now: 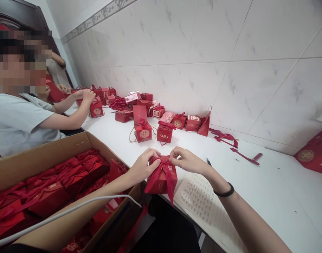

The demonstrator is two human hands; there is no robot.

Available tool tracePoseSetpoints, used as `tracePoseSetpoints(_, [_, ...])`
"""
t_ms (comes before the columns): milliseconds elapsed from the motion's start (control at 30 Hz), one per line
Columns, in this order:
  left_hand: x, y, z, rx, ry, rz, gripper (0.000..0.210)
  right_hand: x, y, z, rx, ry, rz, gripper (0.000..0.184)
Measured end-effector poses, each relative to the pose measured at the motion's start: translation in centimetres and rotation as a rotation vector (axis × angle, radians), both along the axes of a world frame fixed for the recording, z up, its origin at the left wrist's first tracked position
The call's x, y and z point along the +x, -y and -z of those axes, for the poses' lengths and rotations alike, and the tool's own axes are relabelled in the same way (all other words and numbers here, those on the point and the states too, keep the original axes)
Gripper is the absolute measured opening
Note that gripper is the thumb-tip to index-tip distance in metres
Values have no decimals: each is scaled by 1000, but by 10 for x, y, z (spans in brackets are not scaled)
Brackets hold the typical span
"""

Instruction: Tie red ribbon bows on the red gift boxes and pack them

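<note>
Both hands pinch the red ribbon [164, 172] atop a red gift box [161, 181] at the table [269, 196] edge: left hand [143, 165], right hand [186, 160]. Fingertips hide the knot. Box base is cut off by ribbon tails.

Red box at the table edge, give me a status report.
Left hand and right hand both pinching the ribbon on top of the red box. Printed sheet lies beside it. Nothing blocking.
</note>
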State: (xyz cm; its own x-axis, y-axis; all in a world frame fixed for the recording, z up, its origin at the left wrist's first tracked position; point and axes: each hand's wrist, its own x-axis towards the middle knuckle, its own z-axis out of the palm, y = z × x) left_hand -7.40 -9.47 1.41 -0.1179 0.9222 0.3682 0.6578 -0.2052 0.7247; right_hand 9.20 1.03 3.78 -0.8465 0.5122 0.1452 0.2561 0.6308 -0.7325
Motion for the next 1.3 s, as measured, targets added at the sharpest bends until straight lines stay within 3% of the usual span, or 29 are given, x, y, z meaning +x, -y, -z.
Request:
tracePoseSetpoints(567, [-3,5,5,71,-5,-109,10,2,-7,3,-129,-18,-94,8])
tracePoseSetpoints(733, [-3,5,5,-3,-75,-198,15,0,-6,2,-133,-35,-73,9])
tracePoseSetpoints(1300, [-4,7,3,60,-118,-119,22,0,-8,4,-139,-25,-106,7])
